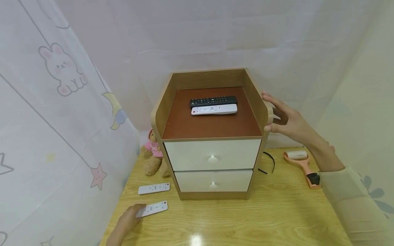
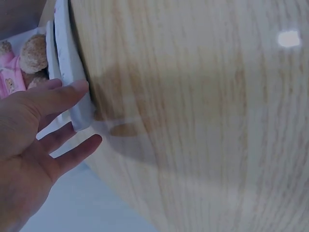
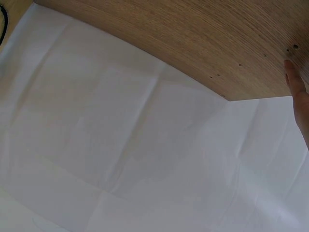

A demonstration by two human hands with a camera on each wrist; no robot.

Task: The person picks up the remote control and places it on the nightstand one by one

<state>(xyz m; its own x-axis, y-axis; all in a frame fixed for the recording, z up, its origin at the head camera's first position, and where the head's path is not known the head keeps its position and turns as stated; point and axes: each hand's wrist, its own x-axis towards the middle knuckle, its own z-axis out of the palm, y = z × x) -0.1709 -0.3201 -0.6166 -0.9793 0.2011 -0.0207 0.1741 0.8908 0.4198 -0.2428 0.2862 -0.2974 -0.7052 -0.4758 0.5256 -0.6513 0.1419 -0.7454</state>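
Note:
My left hand (image 1: 128, 217) pinches the near end of a white remote control (image 1: 157, 207) low over the table at the left. In the left wrist view the thumb lies against one face of the remote control (image 2: 69, 53); the other fingers reach round its far side. Just behind it lies a second white remote control (image 1: 154, 188). My right hand (image 1: 287, 118) rests on the right side of a small wooden cabinet (image 1: 213, 195), thumb at the front edge. A fingertip touches the outer panel (image 3: 231, 43) in the right wrist view.
On the cabinet's brown top lie a black remote control (image 1: 213, 101) and a white remote control (image 1: 214, 109). Two white drawers (image 1: 191, 155) are shut below. A teddy bear (image 1: 155, 153) sits left of it; a lint roller (image 1: 303, 165) and a black band (image 1: 272, 160) lie right.

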